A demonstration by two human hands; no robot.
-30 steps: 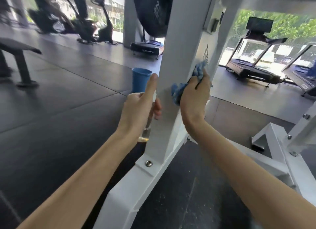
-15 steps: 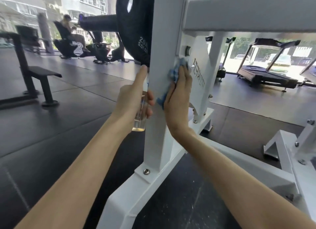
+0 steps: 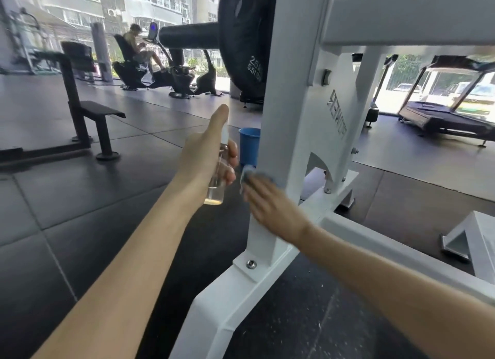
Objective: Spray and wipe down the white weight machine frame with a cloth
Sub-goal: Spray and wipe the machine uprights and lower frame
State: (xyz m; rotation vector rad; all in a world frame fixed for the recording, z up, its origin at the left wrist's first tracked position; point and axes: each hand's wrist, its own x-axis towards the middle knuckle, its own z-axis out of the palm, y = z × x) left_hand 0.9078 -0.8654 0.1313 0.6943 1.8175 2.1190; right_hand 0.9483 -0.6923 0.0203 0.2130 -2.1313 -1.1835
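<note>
Cloth [image 3: 247,171] is limp: your flat right hand [image 3: 273,206] pins it to the stiff frame [image 3: 284,104]; left hand [image 3: 206,155] grips the bottle [image 3: 214,191].

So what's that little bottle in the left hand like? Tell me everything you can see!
The spray bottle is small and see-through, probably plastic, with a white sprayer on top. Pale yellowish liquid shows at its bottom. It hangs nearly upright in the air, gripped by the left hand. The fingers curl round its middle, and one straight finger reaches up over the sprayer. It sits just left of the white frame post and does not touch it.
</note>
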